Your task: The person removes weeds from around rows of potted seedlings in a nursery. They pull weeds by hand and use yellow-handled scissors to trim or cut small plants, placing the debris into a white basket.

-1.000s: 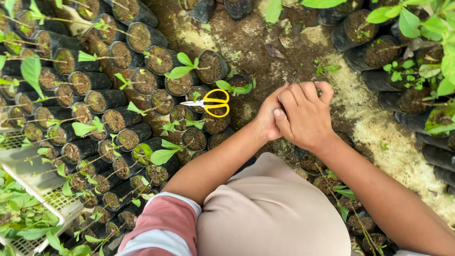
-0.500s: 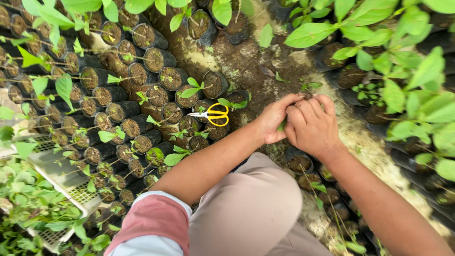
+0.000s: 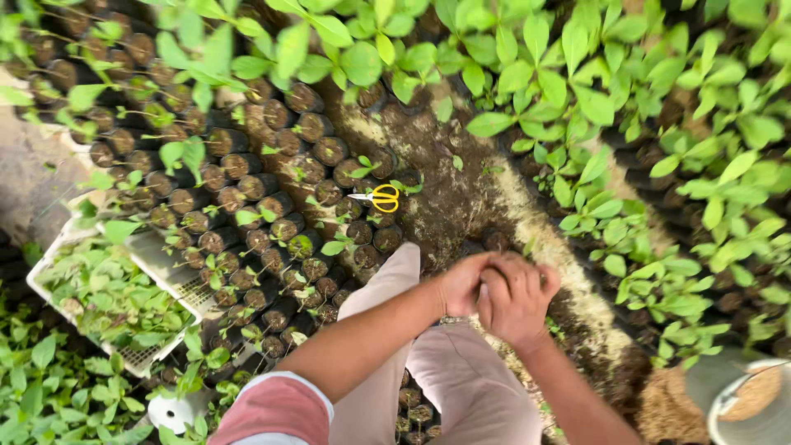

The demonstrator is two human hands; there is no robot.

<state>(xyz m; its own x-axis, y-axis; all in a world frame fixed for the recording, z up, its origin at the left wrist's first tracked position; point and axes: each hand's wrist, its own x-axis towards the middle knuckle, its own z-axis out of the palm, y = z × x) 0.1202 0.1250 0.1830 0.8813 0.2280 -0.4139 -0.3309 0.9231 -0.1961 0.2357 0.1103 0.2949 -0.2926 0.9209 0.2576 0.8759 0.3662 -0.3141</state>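
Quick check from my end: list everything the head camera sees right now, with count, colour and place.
scissors: one pair, yellow handles, lying on the seedling bags at centre.
seedling bags: many, black, soil-filled, packed in rows at left and centre; some hold small green shoots.
leafy seedlings: many, green, across the top and right.
crate: one, white, lower left, filled with green cuttings.
bucket: one, grey, bottom right corner, brownish contents.
bare soil strip: dark brown, centre.
trousers: beige, bottom centre.
left hand: against the right hand, above the knee.
right hand: closed against the left; contents hidden.
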